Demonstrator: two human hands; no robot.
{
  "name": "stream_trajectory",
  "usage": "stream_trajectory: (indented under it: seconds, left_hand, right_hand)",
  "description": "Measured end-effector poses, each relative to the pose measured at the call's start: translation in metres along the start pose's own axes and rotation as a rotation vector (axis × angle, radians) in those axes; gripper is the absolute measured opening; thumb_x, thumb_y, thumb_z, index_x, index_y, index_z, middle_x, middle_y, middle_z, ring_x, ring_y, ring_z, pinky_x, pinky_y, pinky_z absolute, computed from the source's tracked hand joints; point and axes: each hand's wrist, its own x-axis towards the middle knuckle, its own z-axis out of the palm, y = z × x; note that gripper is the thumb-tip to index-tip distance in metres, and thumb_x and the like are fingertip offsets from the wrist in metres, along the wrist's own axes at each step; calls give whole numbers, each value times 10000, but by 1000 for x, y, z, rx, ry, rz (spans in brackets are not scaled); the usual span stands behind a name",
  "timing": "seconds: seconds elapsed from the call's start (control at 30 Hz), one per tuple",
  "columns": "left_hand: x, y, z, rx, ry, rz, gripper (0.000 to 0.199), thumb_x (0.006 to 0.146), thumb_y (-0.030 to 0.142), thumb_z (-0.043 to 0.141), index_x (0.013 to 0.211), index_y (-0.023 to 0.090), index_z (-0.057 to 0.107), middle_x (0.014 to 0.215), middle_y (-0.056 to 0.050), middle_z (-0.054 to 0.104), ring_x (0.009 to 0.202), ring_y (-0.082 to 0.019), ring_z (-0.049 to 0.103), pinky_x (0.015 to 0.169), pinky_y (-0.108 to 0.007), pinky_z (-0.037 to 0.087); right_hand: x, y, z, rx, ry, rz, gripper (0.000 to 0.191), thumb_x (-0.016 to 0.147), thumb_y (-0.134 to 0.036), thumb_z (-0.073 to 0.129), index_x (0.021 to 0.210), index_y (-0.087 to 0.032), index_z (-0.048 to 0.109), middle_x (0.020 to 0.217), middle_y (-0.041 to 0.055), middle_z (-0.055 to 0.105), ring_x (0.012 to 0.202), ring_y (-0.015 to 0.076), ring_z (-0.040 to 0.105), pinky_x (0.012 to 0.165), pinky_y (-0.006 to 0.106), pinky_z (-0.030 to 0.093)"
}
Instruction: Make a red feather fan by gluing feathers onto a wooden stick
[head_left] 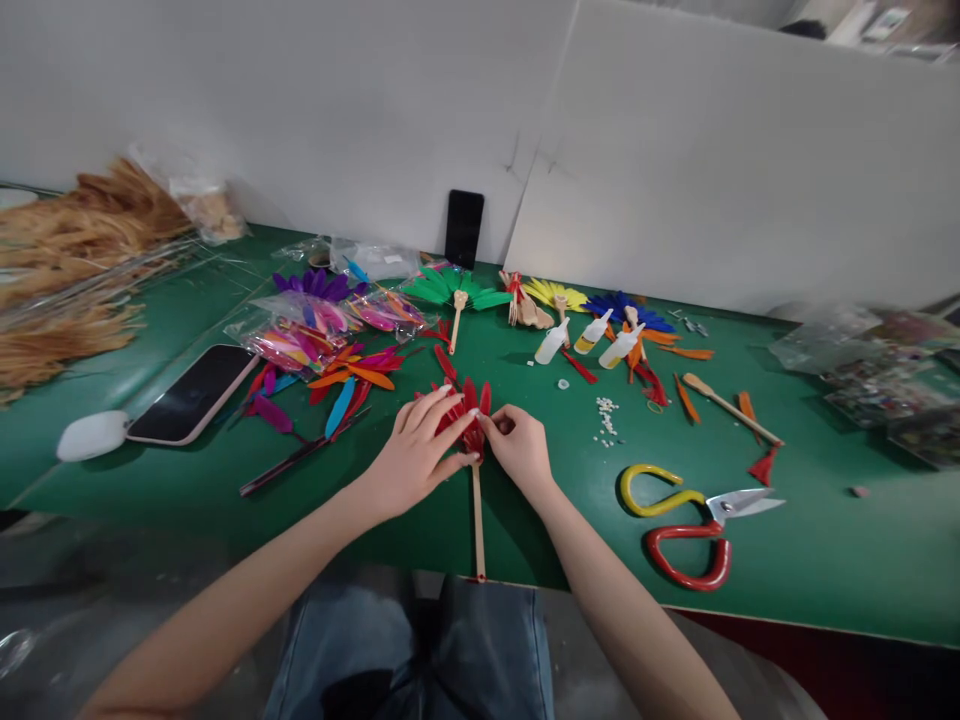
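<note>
In front of me lies a fan of red feathers on a thin wooden handle that points toward the table's front edge. My left hand rests over the feathers' left side, its thumb and fingers holding the fan at its base and middle. From the right, my right hand pinches thumb and forefinger together against the feathers. Whatever is between those fingertips is too small to make out. Two red-tipped feathers stick up between the hands.
Scissors lie at right, near small white beads and glue bottles. Finished-looking green, yellow and blue fans line the back. Loose colored feathers, a phone and straw-colored fibre spread across the left.
</note>
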Motion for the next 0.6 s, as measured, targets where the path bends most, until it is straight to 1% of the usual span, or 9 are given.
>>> stream_trajectory:
  seconds: [0.1, 0.23, 0.43, 0.6]
  left_hand:
    - [-14, 9, 5, 27, -25, 65, 537, 891, 488, 386, 1340, 193, 395, 1423, -132, 322, 1333, -286, 208, 1059, -477, 198]
    - [-25, 15, 10, 36, -45, 123, 575, 878, 520, 382, 1336, 172, 406, 1421, -140, 328, 1330, -294, 223, 1069, -491, 189]
    - [-26, 16, 12, 36, -70, 125, 583, 880, 518, 381, 1355, 182, 379, 1420, -140, 329, 1332, -294, 220, 1074, -499, 172]
    - [-23, 16, 12, 19, -63, 102, 553, 881, 517, 381, 1333, 200, 418, 1408, -135, 350, 1329, -288, 228, 1077, -497, 165]
  right_hand:
    - [0, 0, 0, -16, 5, -10, 295, 765, -392, 531, 541, -200, 524, 495, -27, 493, 472, 115, 451, 487, 229, 325]
    - [0, 0, 1, -6, 3, -8, 316, 773, -410, 521, 536, -200, 517, 480, -31, 475, 459, 113, 437, 481, 229, 323]
    - [0, 1, 1, -10, 1, -6, 324, 772, -415, 522, 532, -198, 507, 482, -29, 474, 458, 112, 433, 479, 228, 317]
    - [0, 1, 2, -23, -11, 4, 322, 774, -414, 524, 536, -200, 501, 484, -32, 478, 468, 114, 442, 482, 224, 314]
